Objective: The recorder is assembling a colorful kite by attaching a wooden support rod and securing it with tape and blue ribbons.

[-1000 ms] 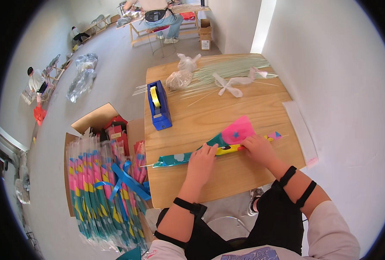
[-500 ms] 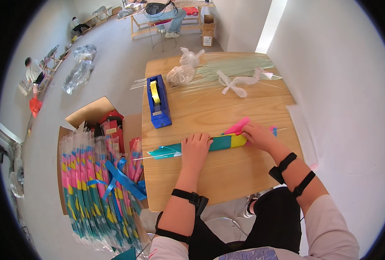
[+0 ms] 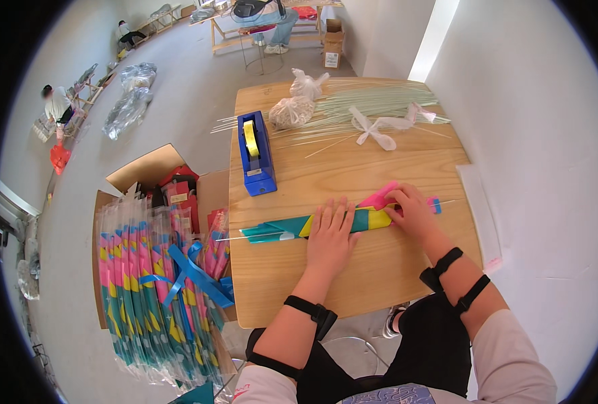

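Note:
A narrow folded sheet (image 3: 282, 229) in teal, yellow and pink lies across the table in front of me; I cannot tell whether it is cloth or film. Thin pale rods stick out past its left and right ends. My left hand (image 3: 331, 232) rests flat on its middle, fingers stretched out and pointing away from me. Toward the right end, my right hand (image 3: 410, 210) pinches the sheet's edge where yellow meets pink. A pink flap stands up beside those fingers, and their tips are partly hidden.
A blue tape dispenser (image 3: 258, 161) stands at the table's left. Farther back lie many thin rods (image 3: 373, 101), knotted plastic bags (image 3: 292, 111) and a white tied strip (image 3: 376, 128). Left of the table, a cardboard box (image 3: 147, 168) holds packed colourful bundles (image 3: 137, 283) and blue ribbon (image 3: 198, 276).
My left hand has slid right along the folded sheet, its fingers now more spread, baring a yellow patch to its left. My right hand stays at the yellow-pink edge. The view has shifted slightly.

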Tool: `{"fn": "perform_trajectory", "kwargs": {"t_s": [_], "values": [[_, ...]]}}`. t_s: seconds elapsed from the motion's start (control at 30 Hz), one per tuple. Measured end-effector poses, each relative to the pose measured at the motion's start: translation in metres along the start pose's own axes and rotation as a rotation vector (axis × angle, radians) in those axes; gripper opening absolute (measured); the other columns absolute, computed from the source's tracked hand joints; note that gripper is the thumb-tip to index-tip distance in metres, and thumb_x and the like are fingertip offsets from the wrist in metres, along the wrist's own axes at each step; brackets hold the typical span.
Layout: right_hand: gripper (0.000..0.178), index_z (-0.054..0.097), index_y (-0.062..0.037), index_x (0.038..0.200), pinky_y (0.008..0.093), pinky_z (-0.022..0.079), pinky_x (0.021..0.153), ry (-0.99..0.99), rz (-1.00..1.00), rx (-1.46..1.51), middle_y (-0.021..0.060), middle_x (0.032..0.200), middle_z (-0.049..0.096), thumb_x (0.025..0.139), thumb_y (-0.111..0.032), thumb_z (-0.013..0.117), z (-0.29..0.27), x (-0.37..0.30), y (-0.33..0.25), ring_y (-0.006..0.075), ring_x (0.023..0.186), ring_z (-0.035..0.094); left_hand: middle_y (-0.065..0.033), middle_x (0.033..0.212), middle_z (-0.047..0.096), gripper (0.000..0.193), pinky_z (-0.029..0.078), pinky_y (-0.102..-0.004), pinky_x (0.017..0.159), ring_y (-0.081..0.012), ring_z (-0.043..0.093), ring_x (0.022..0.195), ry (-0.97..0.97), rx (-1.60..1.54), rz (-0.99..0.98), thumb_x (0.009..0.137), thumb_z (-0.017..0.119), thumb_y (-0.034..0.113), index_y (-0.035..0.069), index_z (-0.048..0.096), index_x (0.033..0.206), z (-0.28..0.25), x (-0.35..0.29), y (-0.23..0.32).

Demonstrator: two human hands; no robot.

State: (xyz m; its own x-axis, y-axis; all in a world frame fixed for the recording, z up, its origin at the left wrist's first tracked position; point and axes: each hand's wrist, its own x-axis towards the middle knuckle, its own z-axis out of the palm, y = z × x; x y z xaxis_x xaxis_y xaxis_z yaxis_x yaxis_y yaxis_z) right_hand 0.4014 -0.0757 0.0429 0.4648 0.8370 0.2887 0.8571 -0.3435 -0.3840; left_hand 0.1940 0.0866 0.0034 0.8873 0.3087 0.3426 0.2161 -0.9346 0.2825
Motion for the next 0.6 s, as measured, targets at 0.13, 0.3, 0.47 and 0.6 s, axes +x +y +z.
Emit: {"fn": "perform_trajectory", "kwargs": {"t_s": [0.13, 0.3, 0.47, 0.6], "values": [[0.060, 0.053, -0.0084, 0.151, 0.0504, 0.031, 0.127, -0.041, -0.023, -0.049, 0.0165, 0.160, 0.049, 0.099, -0.033, 0.070, 0.014, -0.029, -0.018, 0.0371, 0.150, 0.044, -0.0115, 0.170, 0.042, 0.068, 0.024, -0.0542, 0.131, -0.0378, 0.035, 0.158, 0.025, -0.004, -0.001, 0.106, 0.059, 0.045, 0.013, 0.044, 0.164, 0.002, -0.001, 0.001], [0.083, 0.024, -0.0066, 0.172, 0.0484, 0.012, 0.136, -0.280, 0.023, -0.241, 0.0142, 0.179, 0.023, 0.107, -0.050, 0.051, 0.010, -0.042, -0.024, 0.0302, 0.167, 0.018, -0.0118, 0.167, 0.045, 0.065, 0.028, -0.0536, 0.129, -0.0382, 0.040, 0.155, 0.041, -0.051, 0.045, 0.102, 0.065, 0.039, 0.018, 0.050, 0.161, 0.000, -0.002, -0.001], [0.079, 0.030, -0.0070, 0.170, 0.0484, 0.013, 0.135, -0.231, 0.003, -0.197, 0.0155, 0.178, 0.027, 0.105, -0.043, 0.056, 0.017, -0.043, -0.015, 0.0311, 0.166, 0.021, -0.0100, 0.148, 0.061, 0.054, 0.040, -0.0517, 0.122, -0.0347, 0.054, 0.141, 0.087, -0.231, 0.082, 0.091, 0.079, 0.024, 0.014, 0.067, 0.143, -0.002, -0.004, -0.015], [0.070, 0.046, -0.0049, 0.160, 0.0496, 0.028, 0.130, -0.175, -0.044, -0.124, 0.0197, 0.170, 0.037, 0.097, -0.026, 0.067, 0.006, -0.047, -0.016, 0.0362, 0.157, 0.036, -0.0084, 0.135, 0.067, 0.047, 0.043, -0.0506, 0.119, -0.0314, 0.059, 0.132, 0.074, -0.157, 0.084, 0.087, 0.081, 0.018, 0.011, 0.071, 0.132, -0.013, -0.004, -0.005]]}}
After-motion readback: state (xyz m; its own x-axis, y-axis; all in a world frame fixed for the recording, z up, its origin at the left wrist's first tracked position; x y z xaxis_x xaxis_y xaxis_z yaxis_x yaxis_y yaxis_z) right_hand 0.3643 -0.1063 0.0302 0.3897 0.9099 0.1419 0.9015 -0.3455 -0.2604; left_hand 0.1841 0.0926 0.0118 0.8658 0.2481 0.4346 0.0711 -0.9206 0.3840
